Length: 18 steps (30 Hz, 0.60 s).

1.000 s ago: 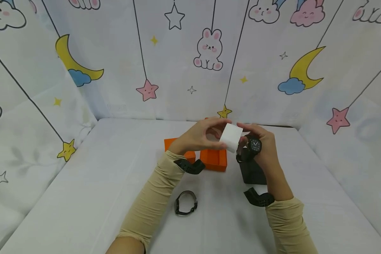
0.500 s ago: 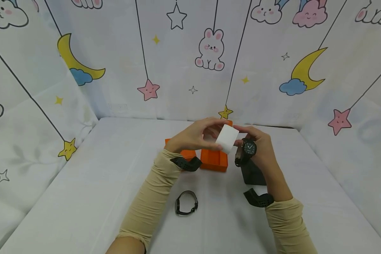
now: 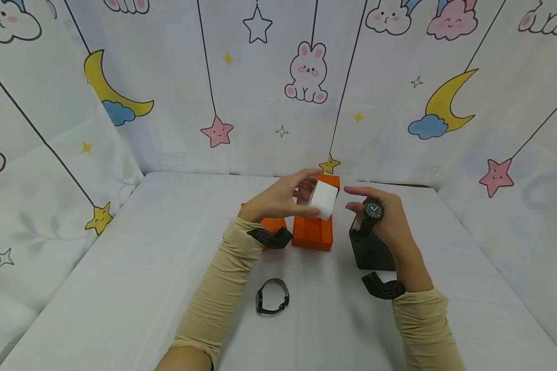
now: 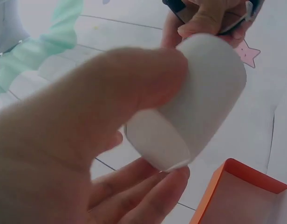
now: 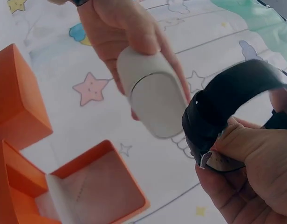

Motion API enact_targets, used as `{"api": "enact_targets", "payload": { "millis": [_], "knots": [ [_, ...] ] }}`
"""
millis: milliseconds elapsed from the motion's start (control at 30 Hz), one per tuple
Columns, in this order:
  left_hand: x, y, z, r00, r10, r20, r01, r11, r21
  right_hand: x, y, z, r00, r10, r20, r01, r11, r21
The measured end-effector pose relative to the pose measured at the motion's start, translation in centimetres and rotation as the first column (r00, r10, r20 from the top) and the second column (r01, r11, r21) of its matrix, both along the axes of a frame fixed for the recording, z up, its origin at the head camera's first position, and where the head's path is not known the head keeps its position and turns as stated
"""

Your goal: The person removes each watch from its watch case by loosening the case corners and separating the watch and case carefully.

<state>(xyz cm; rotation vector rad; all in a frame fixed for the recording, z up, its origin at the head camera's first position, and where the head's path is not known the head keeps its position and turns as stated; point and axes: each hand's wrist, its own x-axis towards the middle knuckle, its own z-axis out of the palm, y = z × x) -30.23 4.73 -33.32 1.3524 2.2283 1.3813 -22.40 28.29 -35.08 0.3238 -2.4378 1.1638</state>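
My left hand grips a white watch pillow, an oval-ended block with rounded sides. Its thumb lies on one side, and the fingers are at the far side in the left wrist view. My right hand pinches a black watch; its dark face shows in the head view. In the right wrist view the black strap makes a curved loop in front of the pillow. Watch and pillow are apart. A second dark watch stands on its side on the table, its band looped.
Below the pillow lies an open orange box with a pale inner wall. Another orange box part is partly hidden by the left arm, and more orange shows behind. A black box stands under the right hand on the white-covered table.
The hands have drawn apart: the left has shifted left with the white watch pillow, and the right has backed off to the right with the black watch. The second watch has not moved.
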Motion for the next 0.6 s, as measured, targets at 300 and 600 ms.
{"api": "enact_targets", "payload": {
  "millis": [300,600],
  "knots": [
    [-1.3,0.8,-1.6,0.995,0.059,-0.079,-0.070,0.987,-0.146,0.0,-0.1,0.2,0.996,0.087,0.037,-0.085,0.995,-0.043],
    [-1.4,1.9,-3.1,0.983,0.086,-0.161,-0.140,0.921,-0.362,-0.2,-0.2,-0.2,0.998,0.060,0.013,-0.060,0.997,0.038]
  ]
}}
